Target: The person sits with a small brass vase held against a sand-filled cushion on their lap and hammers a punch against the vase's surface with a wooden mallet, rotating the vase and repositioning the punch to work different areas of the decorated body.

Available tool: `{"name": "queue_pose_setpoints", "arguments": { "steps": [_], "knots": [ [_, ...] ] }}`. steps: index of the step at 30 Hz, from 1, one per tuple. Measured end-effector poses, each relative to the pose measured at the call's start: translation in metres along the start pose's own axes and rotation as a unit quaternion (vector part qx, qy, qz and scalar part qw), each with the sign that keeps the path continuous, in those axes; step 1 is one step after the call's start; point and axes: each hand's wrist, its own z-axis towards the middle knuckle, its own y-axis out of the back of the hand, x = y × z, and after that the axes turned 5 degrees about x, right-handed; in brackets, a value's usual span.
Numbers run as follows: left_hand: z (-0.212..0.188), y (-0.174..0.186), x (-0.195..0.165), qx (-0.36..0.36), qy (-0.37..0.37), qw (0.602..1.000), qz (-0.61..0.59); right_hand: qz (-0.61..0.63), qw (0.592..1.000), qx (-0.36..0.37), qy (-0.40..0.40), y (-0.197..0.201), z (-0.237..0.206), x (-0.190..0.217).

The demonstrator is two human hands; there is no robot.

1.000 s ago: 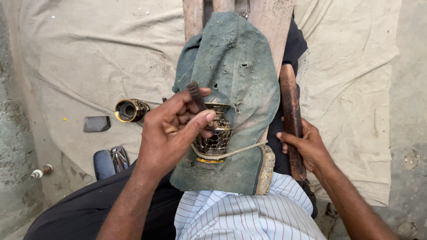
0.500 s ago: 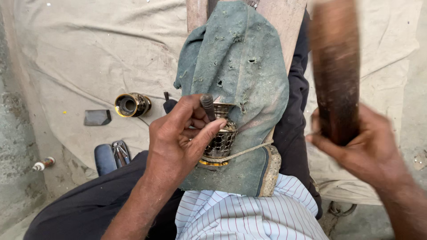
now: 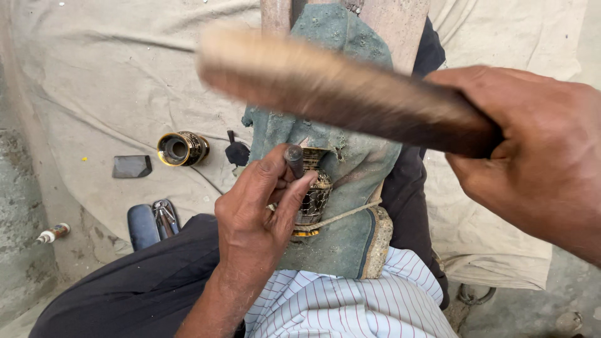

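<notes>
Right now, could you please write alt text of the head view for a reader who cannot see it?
A person's right hand raises a blurred wooden stick above a small patterned brass pot tied with cord on green cloth. The left hand holds a dark punch against it. Another brass pot lies on the sheet.

Two bare hands are seen, with no gloves, rings or watch worn on either. The left hand [image 3: 260,219] is shown at about six o'clock of the view, broad-knuckled, with short nails and a bare forearm running down toward the lower edge; no sleeve is seen on it. The right hand [image 3: 532,156] is seen at three o'clock, large and close to the camera, its wrist and forearm likewise uncovered. A white shirt [image 3: 350,303] with thin red and blue stripes is worn, visible at six o'clock. Dark, loose trousers [image 3: 125,288] are worn, seen from seven o'clock, and again at four o'clock.
</notes>
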Motion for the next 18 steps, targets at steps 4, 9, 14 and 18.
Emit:
{"name": "queue_pose_setpoints", "arguments": {
  "steps": [4, 9, 14, 18],
  "knots": [
    [0.0, 0.0, 0.003, -0.001, -0.01, 1.0, -0.008, -0.073, 0.994, 0.059, -0.058, 0.007, 0.005, 0.01],
    [0.001, 0.003, 0.003, 0.009, -0.011, 1.0, 0.012, 0.059, 0.998, -0.035, -0.015, 0.008, 0.012, 0.016],
    [0.003, 0.006, 0.003, 0.019, -0.029, 0.999, 0.01, -0.089, 0.992, 0.092, -0.019, 0.003, 0.014, 0.014],
    [0.001, 0.008, 0.003, 0.012, -0.023, 1.0, 0.016, 0.155, 0.983, -0.088, 0.05, 0.0, 0.012, 0.013]
  ]
}}
